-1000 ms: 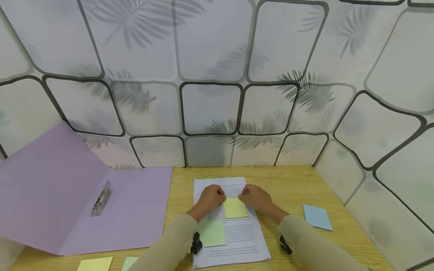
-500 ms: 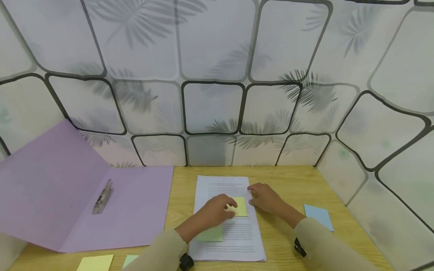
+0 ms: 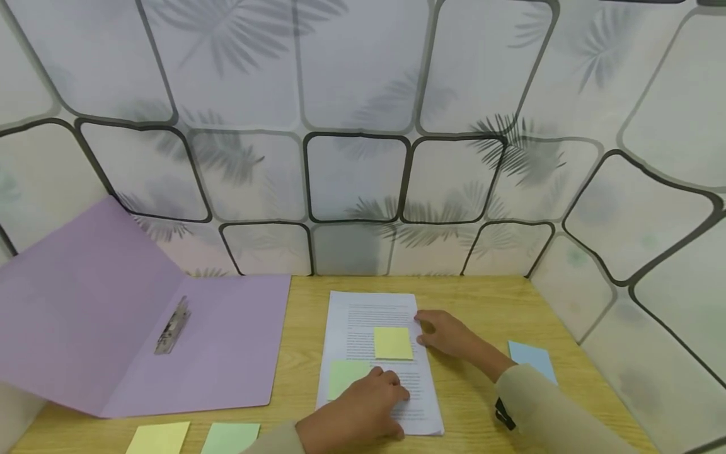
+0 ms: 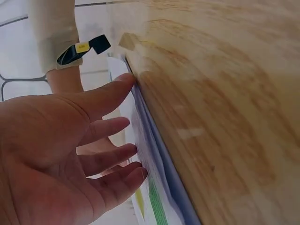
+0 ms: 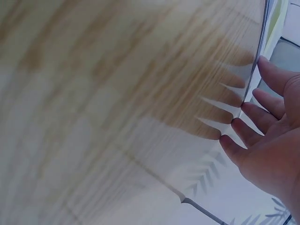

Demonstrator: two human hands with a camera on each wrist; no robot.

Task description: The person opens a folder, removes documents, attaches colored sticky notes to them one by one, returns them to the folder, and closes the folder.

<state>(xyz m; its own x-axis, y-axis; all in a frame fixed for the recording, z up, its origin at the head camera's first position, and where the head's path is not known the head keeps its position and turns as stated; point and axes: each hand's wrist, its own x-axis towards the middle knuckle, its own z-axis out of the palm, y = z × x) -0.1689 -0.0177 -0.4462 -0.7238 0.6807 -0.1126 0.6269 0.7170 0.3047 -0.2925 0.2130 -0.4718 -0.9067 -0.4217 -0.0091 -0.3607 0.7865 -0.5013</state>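
A stack of printed sheets (image 3: 365,301) lies on the wooden table, with a yellow sticky note (image 3: 392,343) on its upper part and a green sticky note (image 3: 343,377) lower left. My left hand (image 3: 360,408) is over the stack's lower part and overlaps the green note's corner. In the left wrist view, its thumb reaches the stack's near edge (image 4: 161,154) and its fingers extend loosely over the paper. At the stack's right side my right hand (image 3: 448,335) has its fingertips by the edge. The right wrist view shows those fingertips low on the tabletop (image 5: 117,84), fairly straight.
An open purple folder (image 3: 232,353) with a metal clip (image 3: 172,326) stands at the left, its cover raised. Yellow (image 3: 159,438) and green (image 3: 231,436) notes lie at the front left, a blue note (image 3: 533,358) at the right. A patterned wall (image 3: 357,183) bounds the back.
Both hands have parted from the yellow note's top. My left hand has moved down over it to the stack's lower part; the right has shifted to the stack's right edge.
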